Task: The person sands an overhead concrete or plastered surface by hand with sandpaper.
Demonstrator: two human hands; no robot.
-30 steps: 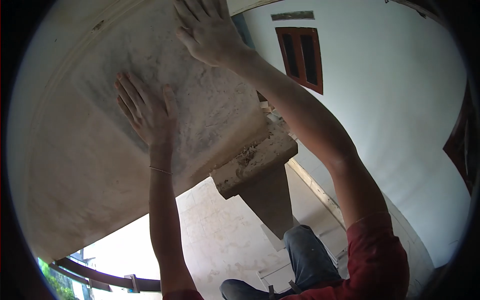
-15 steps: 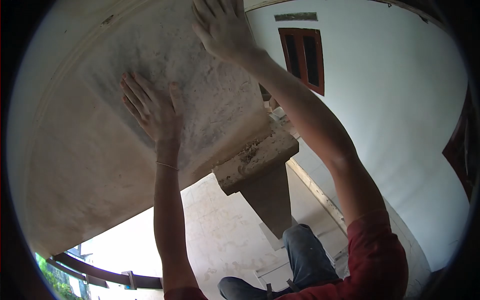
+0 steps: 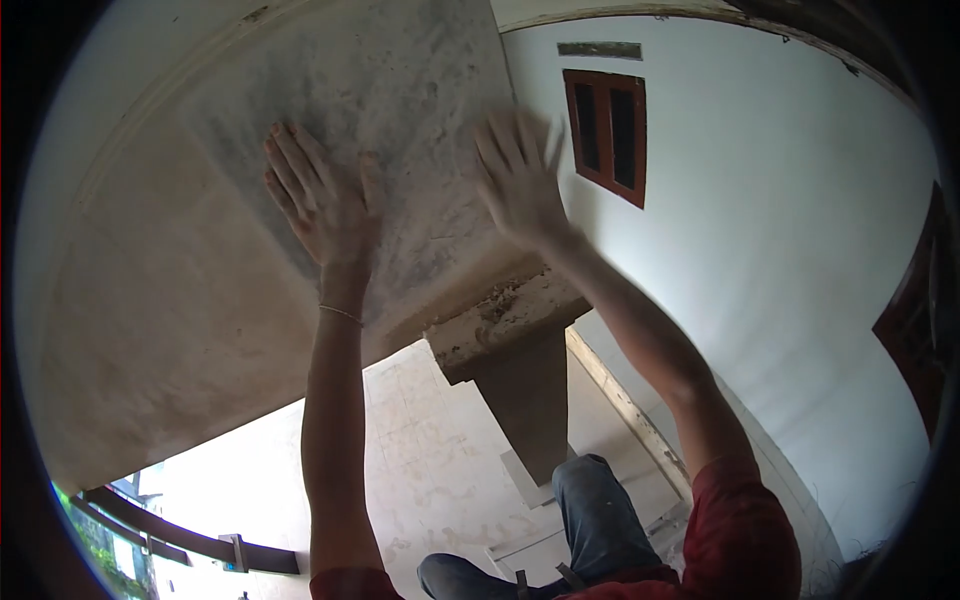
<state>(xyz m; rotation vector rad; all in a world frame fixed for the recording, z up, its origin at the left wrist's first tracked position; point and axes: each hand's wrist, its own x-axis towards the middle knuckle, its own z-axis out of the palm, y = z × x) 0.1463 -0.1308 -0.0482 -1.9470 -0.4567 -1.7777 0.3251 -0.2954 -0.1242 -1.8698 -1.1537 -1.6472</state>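
Observation:
My left hand (image 3: 325, 205) lies against a grey, patchy plastered surface (image 3: 420, 110), its fingers stretched out and the thumb apart. A thin band circles the left wrist. My right hand (image 3: 520, 185) is at the right part of the same surface, near its edge, fingers spread and slightly blurred. Whether its palm touches the plaster cannot be told. Neither hand shows any object in it. Below the hands, a rough ledge (image 3: 500, 318) with crumbled bits tops a tapering pillar (image 3: 528, 400).
A white wall (image 3: 770, 230) with a red-brown framed window (image 3: 608, 135) stands on the right. Far below lies a pale tiled floor (image 3: 430, 480). A dark curved railing (image 3: 190, 535) runs at the lower left. My bent knees (image 3: 600, 510) show at the bottom.
My right hand has moved down and to the right across the surface. The left hand appears slightly higher and further right, as the whole view has shifted a little.

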